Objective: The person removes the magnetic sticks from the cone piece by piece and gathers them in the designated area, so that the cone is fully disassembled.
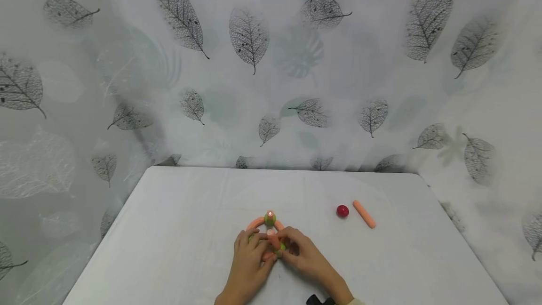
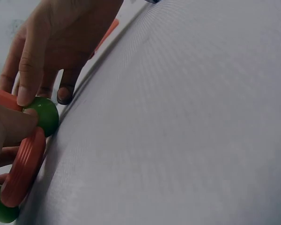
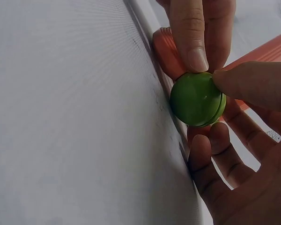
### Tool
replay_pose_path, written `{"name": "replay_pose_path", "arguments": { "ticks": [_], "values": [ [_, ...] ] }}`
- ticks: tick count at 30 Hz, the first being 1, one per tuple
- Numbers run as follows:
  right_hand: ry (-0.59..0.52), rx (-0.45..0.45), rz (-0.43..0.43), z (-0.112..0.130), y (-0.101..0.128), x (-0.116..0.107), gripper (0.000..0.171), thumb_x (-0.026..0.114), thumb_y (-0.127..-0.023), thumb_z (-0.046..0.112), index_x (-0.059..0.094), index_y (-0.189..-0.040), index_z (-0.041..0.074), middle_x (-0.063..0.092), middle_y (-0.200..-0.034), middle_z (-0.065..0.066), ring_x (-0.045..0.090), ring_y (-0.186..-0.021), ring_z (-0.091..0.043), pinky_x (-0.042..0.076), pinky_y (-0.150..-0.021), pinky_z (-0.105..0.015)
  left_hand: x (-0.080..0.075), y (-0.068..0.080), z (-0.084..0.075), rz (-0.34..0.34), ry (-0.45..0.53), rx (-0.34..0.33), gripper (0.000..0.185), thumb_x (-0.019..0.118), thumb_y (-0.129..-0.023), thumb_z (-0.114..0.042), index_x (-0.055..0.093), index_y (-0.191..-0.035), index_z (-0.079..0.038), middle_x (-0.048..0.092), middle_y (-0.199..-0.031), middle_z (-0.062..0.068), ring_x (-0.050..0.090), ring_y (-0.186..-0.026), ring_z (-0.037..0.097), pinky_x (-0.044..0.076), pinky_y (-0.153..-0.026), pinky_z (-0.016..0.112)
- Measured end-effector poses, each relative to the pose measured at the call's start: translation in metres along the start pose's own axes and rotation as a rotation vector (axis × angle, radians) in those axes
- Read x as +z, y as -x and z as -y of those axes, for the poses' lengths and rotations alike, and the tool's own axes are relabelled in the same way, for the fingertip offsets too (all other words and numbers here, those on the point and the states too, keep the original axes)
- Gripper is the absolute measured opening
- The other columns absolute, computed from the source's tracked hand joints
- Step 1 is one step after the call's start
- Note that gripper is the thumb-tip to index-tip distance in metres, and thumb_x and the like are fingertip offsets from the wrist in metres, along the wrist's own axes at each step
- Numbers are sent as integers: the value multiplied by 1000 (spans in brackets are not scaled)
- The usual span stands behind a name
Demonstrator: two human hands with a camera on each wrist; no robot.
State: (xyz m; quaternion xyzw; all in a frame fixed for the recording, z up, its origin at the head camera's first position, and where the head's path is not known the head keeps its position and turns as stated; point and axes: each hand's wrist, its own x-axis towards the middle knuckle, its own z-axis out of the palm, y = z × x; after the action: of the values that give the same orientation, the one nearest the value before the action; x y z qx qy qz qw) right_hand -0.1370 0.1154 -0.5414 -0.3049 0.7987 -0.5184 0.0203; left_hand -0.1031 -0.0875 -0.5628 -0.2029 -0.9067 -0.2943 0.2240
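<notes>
Both hands meet low on the tabletop [image 1: 178, 229] over a toy frame [image 1: 259, 222] of orange curved pieces and green balls, steadying it. The left hand [image 1: 249, 260] pinches an orange curved piece [image 2: 22, 168] beside a green ball [image 3: 197, 98], which the right hand [image 1: 306, 257] pinches between thumb and fingertip. Off beyond the right grip lie a red ball [image 1: 342, 211] and an orange stick [image 1: 364, 214], untouched
</notes>
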Motion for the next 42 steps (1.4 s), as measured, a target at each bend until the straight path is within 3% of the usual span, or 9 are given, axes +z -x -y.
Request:
{"name": "replay_pose_path", "arguments": {
  "ticks": [6,21,42],
  "values": [
    [7,35,1,-5,1,2,31,76,-96,20,65,-124,26,68,-105,3,62,-90,-17,54,-75,-25,3,3,1,19,-2,-16,44,87,-80,-36,76,-119,-18,70,-119,-3,52,-129,32,34,-108,72],
    [44,-110,-73,-5,1,1,35,79,-90,5,66,-119,20,69,-101,2,64,-84,-18,56,-70,-27,8,1,2,-22,-2,13,36,88,-80,-38,78,-109,-19,69,-118,-7,54,-126,30,27,-110,54],
    [104,-167,-51,-4,0,0,37,80,-87,0,64,-114,21,66,-97,4,63,-80,-16,58,-71,-25,9,1,4,-32,39,11,32,88,-80,-39,79,-104,-20,69,-116,-9,55,-125,31,29,-110,57]
  ]
}}
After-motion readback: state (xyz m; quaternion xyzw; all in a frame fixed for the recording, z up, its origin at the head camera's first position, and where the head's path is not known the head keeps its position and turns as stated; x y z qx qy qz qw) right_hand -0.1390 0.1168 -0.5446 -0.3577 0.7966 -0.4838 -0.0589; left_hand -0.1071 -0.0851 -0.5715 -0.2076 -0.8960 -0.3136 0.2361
